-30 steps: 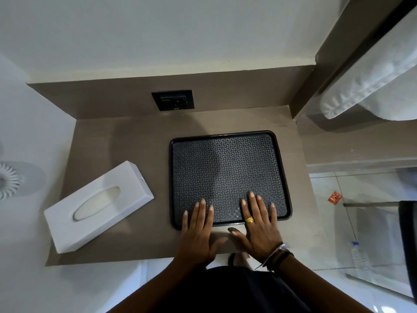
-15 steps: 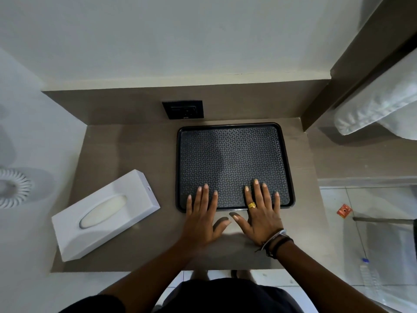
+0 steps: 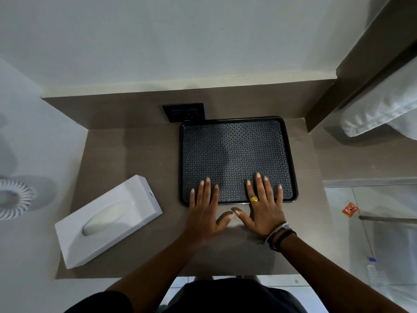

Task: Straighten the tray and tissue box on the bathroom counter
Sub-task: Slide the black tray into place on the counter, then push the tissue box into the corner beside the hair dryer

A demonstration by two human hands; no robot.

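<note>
Both hands lie flat, fingers spread, holding nothing: left hand (image 3: pixel 204 214) and right hand (image 3: pixel 266 208) press the tray (image 3: pixel 237 154) (square against the back wall). The tissue box (image 3: pixel 108 220) sits askew at the worktop's (image 3: pixel 135 159) left.

The tray (image 3: pixel 237 154), centre of the frame, looks like black plastic, its floor embossed with a fine woven pattern, its rim smooth and faintly glossy; the tissue box (image 3: pixel 108 220), lower left, is smooth white plastic with a soft sheen; the counter (image 3: pixel 135 159) is matt grey-brown wood-grain laminate; the towel (image 3: pixel 381 105), upper right, is nubbly white terry cloth.
</note>
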